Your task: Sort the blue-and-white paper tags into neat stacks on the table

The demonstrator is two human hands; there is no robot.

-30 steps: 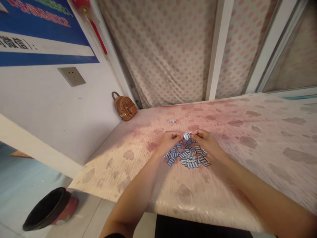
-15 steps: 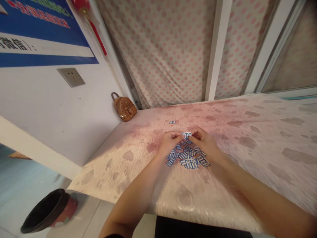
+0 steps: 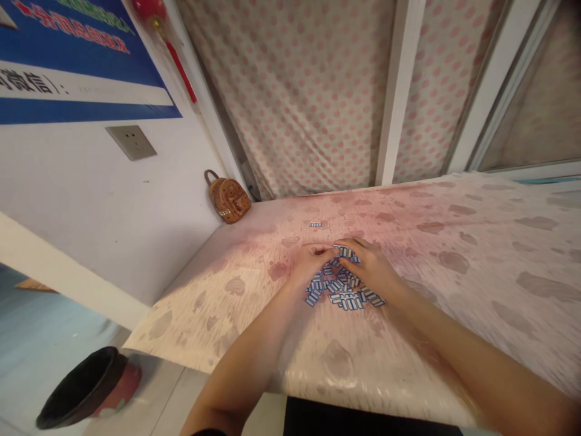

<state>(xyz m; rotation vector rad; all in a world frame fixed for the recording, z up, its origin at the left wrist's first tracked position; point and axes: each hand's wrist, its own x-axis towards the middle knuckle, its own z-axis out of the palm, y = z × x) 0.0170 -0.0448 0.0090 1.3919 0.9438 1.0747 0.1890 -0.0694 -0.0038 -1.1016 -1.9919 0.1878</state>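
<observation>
Between my two hands is a small flat blue-and-white striped piece [image 3: 347,253], lifted over the table. My right hand [image 3: 374,266] pinches it, with the thumb below and the fingers along its top edge. At its left end, the thumb and forefinger of my left hand [image 3: 309,261] close on the corner. Below my hands lies a loose pile of similar striped pieces [image 3: 350,300], partly overlapping and partly covered by my right hand. One more striped piece [image 3: 316,224] lies alone beyond my left hand. The pieces are too small to name exactly.
A patterned cloth [image 3: 336,357] covers the table. A small brown backpack-shaped bag [image 3: 230,200] stands at the back left against the wall. On the floor at lower left is a dark-lined bin [image 3: 118,387]. A dotted curtain [image 3: 308,97] hangs behind the table.
The striped piece has turned, now tilting down to the right. My right hand has shifted its fingers along the piece's top edge, slightly left. My left hand has barely moved.
</observation>
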